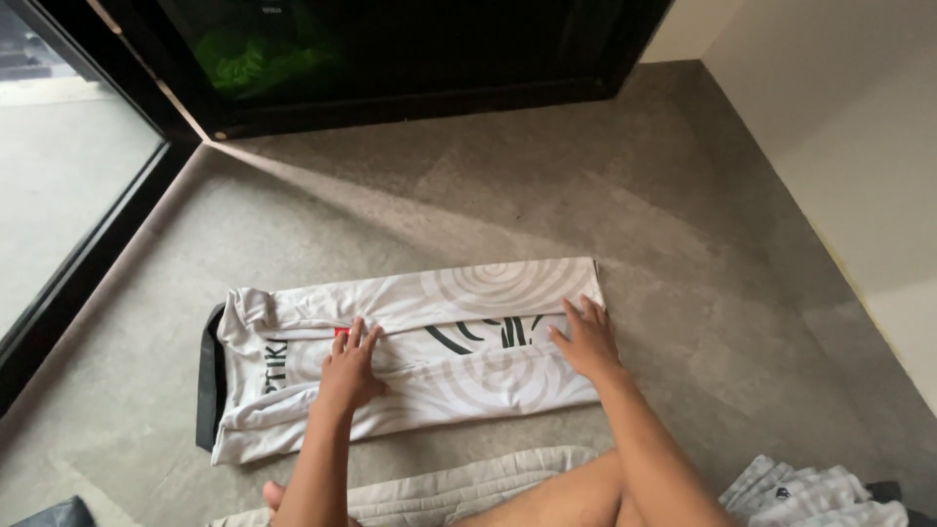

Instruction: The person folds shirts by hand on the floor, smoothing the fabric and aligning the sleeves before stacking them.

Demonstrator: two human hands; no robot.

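- Grey concrete floor (605, 195); black-framed glass door (107, 224) far left; pale crumpled cloth (468, 488) and patterned fabric pile (810, 493) near the knees.
- White folded jersey with swirl print (488, 288) lies flat on floor, centre.
- Left hand (349, 371) open, palm pressing jersey's middle.
- Right hand (588, 340) open, fingers spread flat near its right edge.

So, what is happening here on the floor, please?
A person sits on the grey floor with a white patterned shirt laid flat and folded into a long strip. The left hand and the right hand both press flat on it. More folded light clothes lie beside the person.
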